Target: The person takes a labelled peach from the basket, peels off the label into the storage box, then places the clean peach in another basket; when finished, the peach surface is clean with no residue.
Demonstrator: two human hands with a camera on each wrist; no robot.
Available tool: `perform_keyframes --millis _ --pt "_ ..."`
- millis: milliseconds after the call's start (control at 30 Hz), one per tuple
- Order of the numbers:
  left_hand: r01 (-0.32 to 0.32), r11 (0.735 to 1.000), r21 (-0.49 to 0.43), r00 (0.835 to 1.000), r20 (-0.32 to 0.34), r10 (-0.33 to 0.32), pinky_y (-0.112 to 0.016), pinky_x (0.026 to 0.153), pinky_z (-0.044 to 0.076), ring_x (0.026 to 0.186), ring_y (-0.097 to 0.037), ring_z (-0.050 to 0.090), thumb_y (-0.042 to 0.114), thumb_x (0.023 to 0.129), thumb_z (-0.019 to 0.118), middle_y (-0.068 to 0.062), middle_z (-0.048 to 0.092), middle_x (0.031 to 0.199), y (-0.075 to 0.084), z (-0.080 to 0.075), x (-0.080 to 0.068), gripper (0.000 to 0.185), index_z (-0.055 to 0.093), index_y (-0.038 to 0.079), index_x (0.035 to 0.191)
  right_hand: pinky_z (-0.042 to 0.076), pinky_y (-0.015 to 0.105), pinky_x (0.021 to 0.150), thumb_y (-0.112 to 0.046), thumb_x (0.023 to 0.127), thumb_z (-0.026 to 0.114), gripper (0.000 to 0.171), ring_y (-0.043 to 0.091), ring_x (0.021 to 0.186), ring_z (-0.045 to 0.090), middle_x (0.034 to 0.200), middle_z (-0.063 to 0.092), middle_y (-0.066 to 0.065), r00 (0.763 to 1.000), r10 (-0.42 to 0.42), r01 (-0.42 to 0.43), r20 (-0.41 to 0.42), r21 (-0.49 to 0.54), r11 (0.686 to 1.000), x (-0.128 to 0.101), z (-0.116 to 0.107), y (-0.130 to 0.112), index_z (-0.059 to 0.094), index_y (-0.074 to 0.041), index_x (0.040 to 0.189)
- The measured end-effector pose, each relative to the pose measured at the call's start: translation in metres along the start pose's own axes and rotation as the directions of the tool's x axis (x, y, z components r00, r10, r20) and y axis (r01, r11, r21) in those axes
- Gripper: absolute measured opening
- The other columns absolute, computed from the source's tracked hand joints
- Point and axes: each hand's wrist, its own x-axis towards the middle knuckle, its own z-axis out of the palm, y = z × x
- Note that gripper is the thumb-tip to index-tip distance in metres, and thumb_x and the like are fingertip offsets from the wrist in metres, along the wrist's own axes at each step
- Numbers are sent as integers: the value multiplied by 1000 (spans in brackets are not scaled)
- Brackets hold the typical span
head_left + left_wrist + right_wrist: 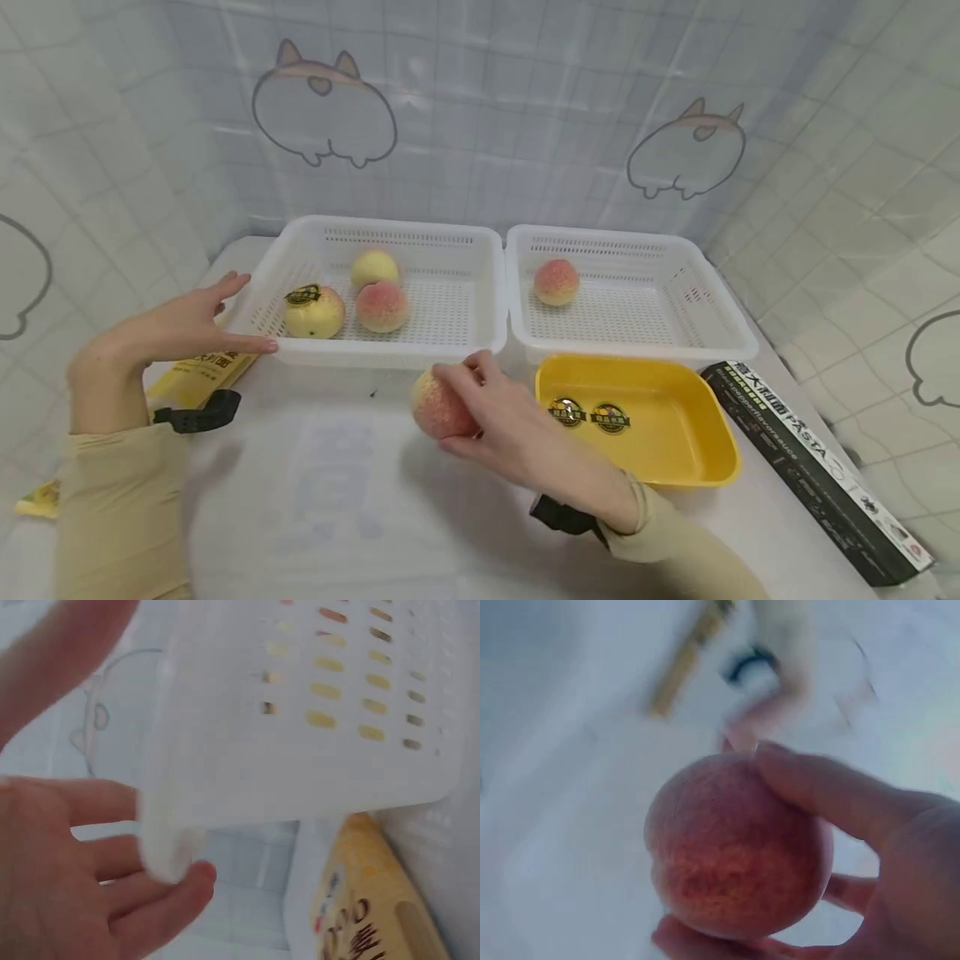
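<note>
My right hand point(502, 421) grips a red and yellow peach point(442, 407) over the table, in front of the gap between two white baskets. In the right wrist view, thumb and fingers curl round the peach point(739, 847). At the near left corner of the left white basket point(390, 354), my left hand point(183, 325) is spread, its fingers extended along the rim. The left wrist view has these fingers point(161, 904) right at the basket's rim. Inside that basket lie a peach point(382, 308), a yellow fruit point(375, 268) and another yellow fruit with a black label point(315, 317).
The right white basket point(637, 346) holds one peach point(557, 282). In front of it stands a yellow tub point(652, 433) with two dark stickers inside. A long black pasta box point(817, 475) lies at the right; a yellow package point(198, 375) is under the left wrist.
</note>
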Motion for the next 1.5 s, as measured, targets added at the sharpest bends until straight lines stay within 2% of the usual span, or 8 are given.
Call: perform_keyframes --millis 300,533,733,933,1200,1333,1433,1500 --pt "11 1000 -26 1000 29 -10 -74 103 28 140 -55 24 57 85 72 -35 8 160 -7 4 2 122 -6 -4 157 52 49 95 -26 84 81 73 31 114 53 139 45 15 962 274 -270 -6 141 952 32 -108 98 45 -16 147" --pt "19 999 -44 1000 22 -18 -74 104 25 142 -56 18 55 85 73 -33 1 162 -15 8 -3 121 -5 -4 156 53 43 86 -31 91 71 65 30 100 56 121 55 17 828 512 -539 230 73 839 80 -151 181 38 -2 139" --pt "26 998 -58 999 29 -24 -74 104 26 142 -56 18 56 84 73 -34 2 161 -19 14 -6 123 -7 -3 156 57 42 82 -38 89 70 51 29 90 58 102 56 12 700 607 -636 376 -60 770 99 -145 225 53 0 118" --pt "24 997 -67 999 35 -22 -75 104 25 142 -57 18 56 84 74 -35 1 160 -18 22 -8 124 -6 -6 155 50 44 94 -44 85 75 53 29 94 54 88 54 4 580 657 -751 482 2 660 96 -122 254 55 -5 115" --pt "9 998 -68 1000 22 -7 -74 107 23 143 -56 17 55 83 75 -34 0 161 -14 20 -4 123 -3 -8 155 50 51 100 -38 91 72 47 27 91 53 89 51 6 628 603 -719 492 68 692 91 -99 271 55 -3 116" --pt "-16 998 -64 1000 10 17 -72 109 22 145 -55 15 52 84 76 -33 0 161 -8 13 2 120 -1 -8 155 44 56 105 -38 95 65 67 35 117 49 134 46 19 629 607 -698 486 9 716 88 -110 271 37 -1 144" --pt "-20 998 -58 1000 2 20 -71 109 22 145 -54 15 52 84 76 -33 2 161 -2 9 5 120 1 -9 155 37 62 109 -37 97 62 74 45 132 39 154 29 26 673 595 -644 440 -47 764 90 -126 262 28 0 152" --pt "-12 998 -58 1000 7 12 -71 110 22 146 -54 15 53 84 76 -33 2 161 0 8 4 120 1 -9 155 34 63 110 -34 98 61 70 47 135 36 155 29 28 738 550 -578 392 -55 814 98 -132 249 32 1 150"
